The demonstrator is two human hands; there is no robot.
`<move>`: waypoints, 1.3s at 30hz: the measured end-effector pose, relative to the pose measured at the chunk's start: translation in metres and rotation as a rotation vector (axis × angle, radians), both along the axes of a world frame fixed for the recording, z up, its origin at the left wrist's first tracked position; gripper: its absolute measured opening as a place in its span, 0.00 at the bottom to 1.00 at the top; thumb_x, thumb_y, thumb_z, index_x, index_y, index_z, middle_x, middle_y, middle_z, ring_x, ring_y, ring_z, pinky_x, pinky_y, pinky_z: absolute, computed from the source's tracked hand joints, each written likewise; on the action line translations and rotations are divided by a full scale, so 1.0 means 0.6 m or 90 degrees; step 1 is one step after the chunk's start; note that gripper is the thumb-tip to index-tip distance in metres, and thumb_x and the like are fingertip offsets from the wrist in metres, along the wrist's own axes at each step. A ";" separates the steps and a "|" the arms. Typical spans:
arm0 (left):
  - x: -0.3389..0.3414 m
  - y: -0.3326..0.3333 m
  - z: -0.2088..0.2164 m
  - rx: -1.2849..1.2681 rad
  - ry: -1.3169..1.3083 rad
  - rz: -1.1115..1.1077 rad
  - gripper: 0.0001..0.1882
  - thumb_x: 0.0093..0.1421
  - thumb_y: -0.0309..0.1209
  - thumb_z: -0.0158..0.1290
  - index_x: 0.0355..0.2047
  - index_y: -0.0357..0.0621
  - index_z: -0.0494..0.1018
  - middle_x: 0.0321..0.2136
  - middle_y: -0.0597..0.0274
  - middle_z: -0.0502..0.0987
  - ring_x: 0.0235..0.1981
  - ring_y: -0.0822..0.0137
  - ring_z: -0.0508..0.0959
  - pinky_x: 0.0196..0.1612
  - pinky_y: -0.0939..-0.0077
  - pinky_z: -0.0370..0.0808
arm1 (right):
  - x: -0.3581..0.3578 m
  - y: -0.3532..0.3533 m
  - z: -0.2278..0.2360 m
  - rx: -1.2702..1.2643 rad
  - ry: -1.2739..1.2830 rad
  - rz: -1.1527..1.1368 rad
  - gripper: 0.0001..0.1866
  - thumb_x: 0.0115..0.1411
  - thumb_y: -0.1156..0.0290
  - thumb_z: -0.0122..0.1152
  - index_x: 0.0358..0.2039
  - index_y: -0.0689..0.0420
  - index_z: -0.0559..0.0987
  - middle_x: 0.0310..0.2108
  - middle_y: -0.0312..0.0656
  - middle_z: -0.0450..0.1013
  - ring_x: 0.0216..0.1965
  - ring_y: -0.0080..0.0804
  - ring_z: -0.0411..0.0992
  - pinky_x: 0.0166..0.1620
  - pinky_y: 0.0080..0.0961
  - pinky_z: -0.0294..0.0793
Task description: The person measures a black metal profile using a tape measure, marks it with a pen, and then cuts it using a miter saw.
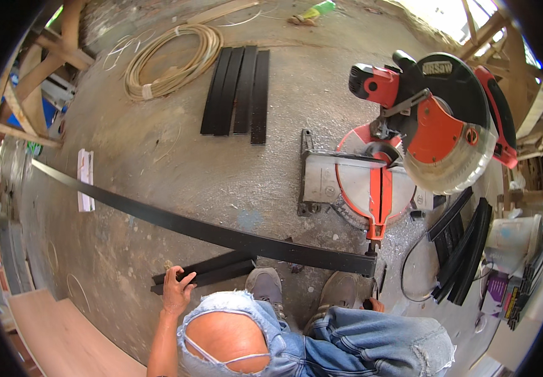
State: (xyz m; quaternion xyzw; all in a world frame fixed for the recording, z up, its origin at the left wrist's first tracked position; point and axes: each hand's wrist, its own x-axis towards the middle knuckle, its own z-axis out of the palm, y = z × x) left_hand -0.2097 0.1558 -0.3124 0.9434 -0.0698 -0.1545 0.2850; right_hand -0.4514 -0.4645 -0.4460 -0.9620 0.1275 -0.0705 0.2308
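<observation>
A long black flat bar point(196, 227) lies slantwise across the floor in front of me, its right end beside my right shoe. My left hand point(176, 290) is over the left end of two short black strips point(211, 270); its fingers are bent and apart, with black showing between them. Whether it grips a strip is unclear. Low beside my right knee, my right hand point(375, 306) is closed around a slim dark tool point(379, 284) that stands up near the bar's end. My leg hides most of that hand.
A red and black miter saw point(422, 125) stands at the right, its head raised. Several cut black strips point(237, 91) lie beyond the bar, next to a coiled tan hose point(174, 63). More black pieces point(463, 251) lie right. A pale channel piece point(86, 179) sits under the bar's left part.
</observation>
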 end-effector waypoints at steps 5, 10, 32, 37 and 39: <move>0.040 -0.078 0.050 0.192 -0.097 -0.064 0.55 0.37 0.34 0.74 0.66 0.53 0.59 0.59 0.49 0.61 0.63 0.47 0.60 0.64 0.44 0.55 | 0.022 0.056 0.047 0.004 0.023 -0.037 0.30 0.50 0.61 0.72 0.53 0.59 0.76 0.48 0.52 0.74 0.50 0.53 0.70 0.55 0.47 0.69; 0.055 -0.045 -0.021 0.224 -0.077 -0.178 0.57 0.36 0.42 0.74 0.66 0.44 0.59 0.55 0.50 0.64 0.60 0.49 0.63 0.63 0.45 0.54 | 0.019 0.067 0.053 0.007 0.023 -0.050 0.29 0.53 0.63 0.69 0.55 0.58 0.73 0.50 0.53 0.72 0.51 0.55 0.69 0.55 0.49 0.69; 0.037 0.040 -0.059 0.149 0.037 0.139 0.34 0.55 0.49 0.59 0.56 0.39 0.69 0.45 0.52 0.73 0.46 0.53 0.74 0.55 0.53 0.67 | 0.298 0.105 0.290 0.396 -0.037 -0.143 0.27 0.56 0.68 0.66 0.56 0.62 0.71 0.49 0.49 0.72 0.46 0.41 0.73 0.47 0.37 0.73; 0.032 0.049 -0.005 -0.199 0.122 0.710 0.32 0.58 0.49 0.58 0.55 0.38 0.70 0.45 0.52 0.73 0.46 0.53 0.75 0.54 0.53 0.69 | 0.383 0.156 0.285 1.038 0.075 -0.215 0.22 0.64 0.67 0.65 0.55 0.61 0.73 0.47 0.41 0.75 0.46 0.24 0.74 0.46 0.26 0.77; 0.050 0.047 0.010 -0.347 0.141 0.860 0.32 0.58 0.49 0.57 0.54 0.38 0.71 0.46 0.53 0.74 0.46 0.53 0.75 0.54 0.54 0.69 | 0.390 0.157 0.288 1.017 0.067 -0.197 0.18 0.65 0.67 0.65 0.52 0.61 0.76 0.42 0.37 0.77 0.43 0.22 0.75 0.44 0.25 0.79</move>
